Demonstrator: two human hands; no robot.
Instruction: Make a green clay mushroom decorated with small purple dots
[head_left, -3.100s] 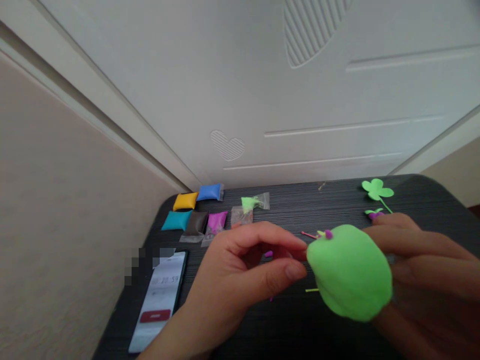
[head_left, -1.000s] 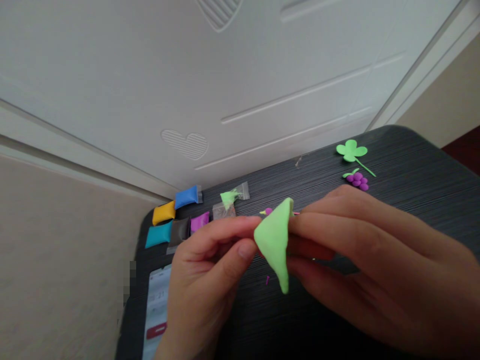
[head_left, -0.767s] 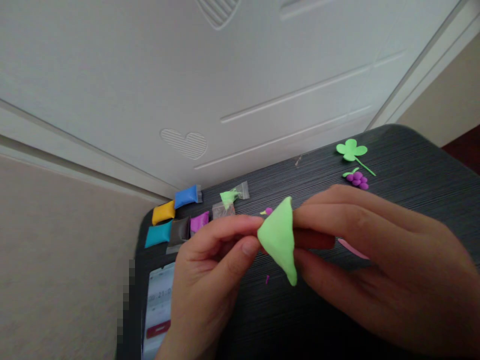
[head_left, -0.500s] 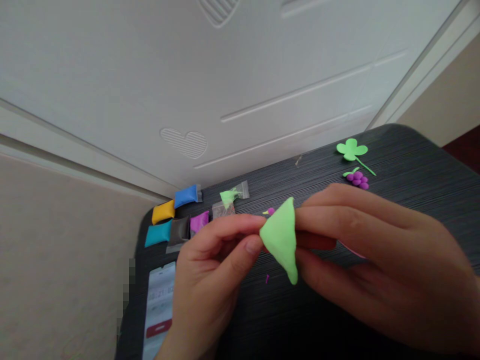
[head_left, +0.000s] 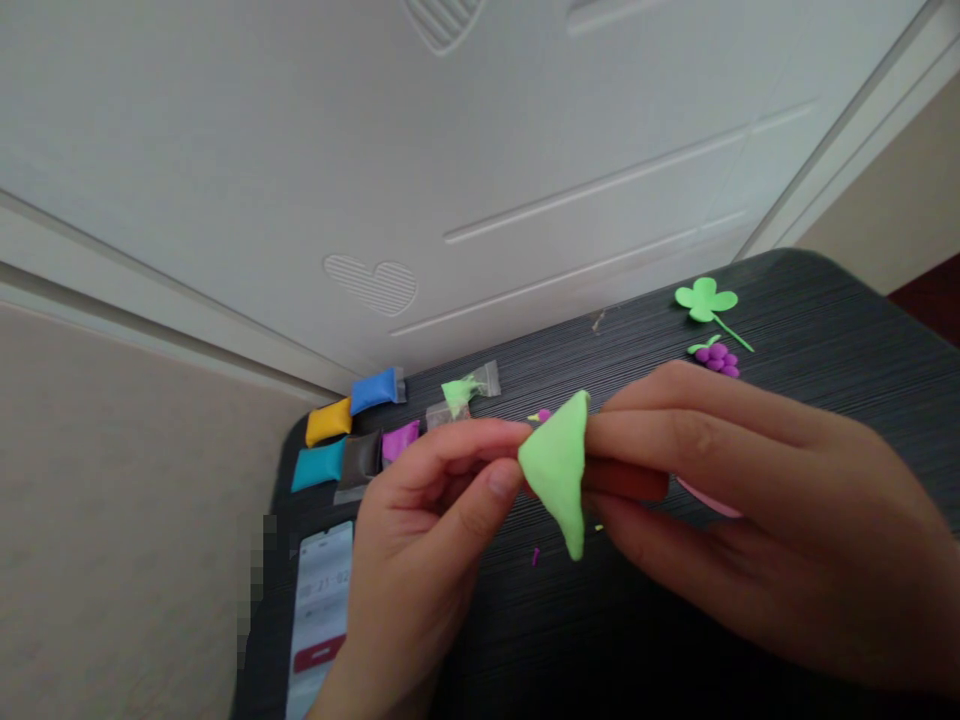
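Both hands hold one flat, roughly triangular piece of light green clay (head_left: 559, 470) above a dark striped table (head_left: 825, 330). My left hand (head_left: 420, 560) pinches its left edge between thumb and forefinger. My right hand (head_left: 750, 520) grips its right edge with fingers closed around it. The clay stands on edge, its tip pointing down.
Small clay packets lie at the table's back left: blue (head_left: 375, 389), yellow (head_left: 328, 422), teal (head_left: 319, 465), dark grey (head_left: 361, 457), magenta (head_left: 400, 440), plus a green-filled bag (head_left: 471, 384). A phone (head_left: 319, 610) lies front left. A green clover (head_left: 705, 300) and purple grapes (head_left: 716, 357) sit back right. A white door stands behind.
The rounded green lump seen three seconds ago is now a thin folded triangle. Over the last second the hands only shifted slightly, and the clay's lower tip swung a little.
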